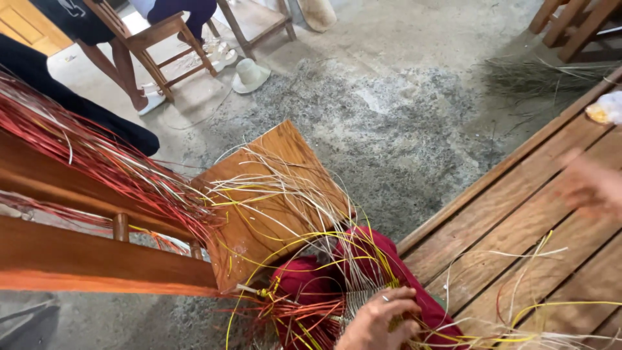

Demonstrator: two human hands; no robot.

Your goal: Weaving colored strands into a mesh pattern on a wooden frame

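Note:
My left hand is at the bottom centre, fingers closed on a small woven patch of straw strands that rests on my dark red lap. White, yellow and red loose strands fan out from that patch over a tilted wooden board. My right hand is blurred at the right edge, raised above the slatted wooden platform. The blur hides its fingers, and I see no strand clearly in it.
A thick bundle of red and orange strands drapes over a wooden rail at the left. Other people's legs and wooden chairs are at the back left, with a white hat on the concrete floor. Dry fibres lie at the upper right.

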